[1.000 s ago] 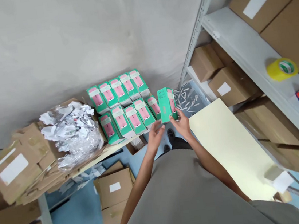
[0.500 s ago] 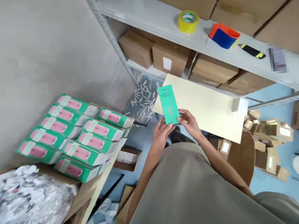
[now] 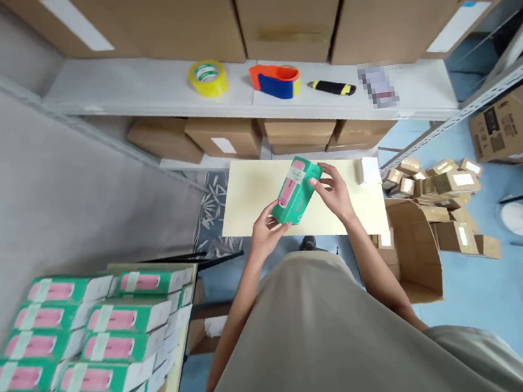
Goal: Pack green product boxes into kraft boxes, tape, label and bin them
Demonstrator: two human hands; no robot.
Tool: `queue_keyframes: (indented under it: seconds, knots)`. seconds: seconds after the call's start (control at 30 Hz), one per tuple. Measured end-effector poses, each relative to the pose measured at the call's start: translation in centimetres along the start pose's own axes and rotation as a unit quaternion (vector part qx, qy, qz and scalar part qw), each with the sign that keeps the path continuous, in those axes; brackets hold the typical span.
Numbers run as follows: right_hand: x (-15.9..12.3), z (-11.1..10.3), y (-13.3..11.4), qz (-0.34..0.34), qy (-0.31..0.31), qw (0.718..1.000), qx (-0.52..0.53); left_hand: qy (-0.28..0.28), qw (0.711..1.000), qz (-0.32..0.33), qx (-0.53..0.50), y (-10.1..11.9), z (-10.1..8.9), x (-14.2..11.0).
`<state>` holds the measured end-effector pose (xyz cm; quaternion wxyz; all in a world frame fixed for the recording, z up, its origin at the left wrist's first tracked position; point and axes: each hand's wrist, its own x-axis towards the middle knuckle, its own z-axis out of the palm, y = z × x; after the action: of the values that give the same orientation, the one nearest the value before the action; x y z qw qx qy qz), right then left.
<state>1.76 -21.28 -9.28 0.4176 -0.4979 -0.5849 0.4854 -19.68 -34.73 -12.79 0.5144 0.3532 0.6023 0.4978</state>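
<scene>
Between my two hands is a green box with a pink picture and a pale label on one face. It is tilted, held above a cream tabletop. My left hand grips its lower left end, fingers underneath and thumb along the near edge. My right hand holds the upper right end, with the thumb on the side face and the fingers behind. On the tabletop's right end stands a small stack of white paper or cards.
Rows of similar green boxes fill a table at the left. A shelf ahead carries yellow tape, an orange-blue tape dispenser and a utility knife. An open carton and small brown boxes lie at the right.
My view has swung right, toward the cream tabletop. The green box has turned in my hands, so its pink-pictured, labelled face now shows; my right hand has moved up to its far end.
</scene>
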Motion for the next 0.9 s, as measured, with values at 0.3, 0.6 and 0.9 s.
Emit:
queue_keyframes:
  seconds: [0.3, 0.6, 0.9]
  knots:
    - [2.7, -9.1, 5.5, 0.068, 0.104, 0.991, 0.05, -0.076, 0.988, 0.063, 0.117, 4.1, 6.1, 9.0]
    - [0.6, -12.8, 6.9, 0.055, 0.031, 0.997, -0.039, -0.209, 0.964, -0.017, 0.165, 8.8, 6.7, 13.7]
    - [-0.2, -6.9, 5.4, 0.048, -0.012, 0.984, -0.173, -0.211, 0.961, 0.017, 0.177, 13.4, 3.0, 16.1]
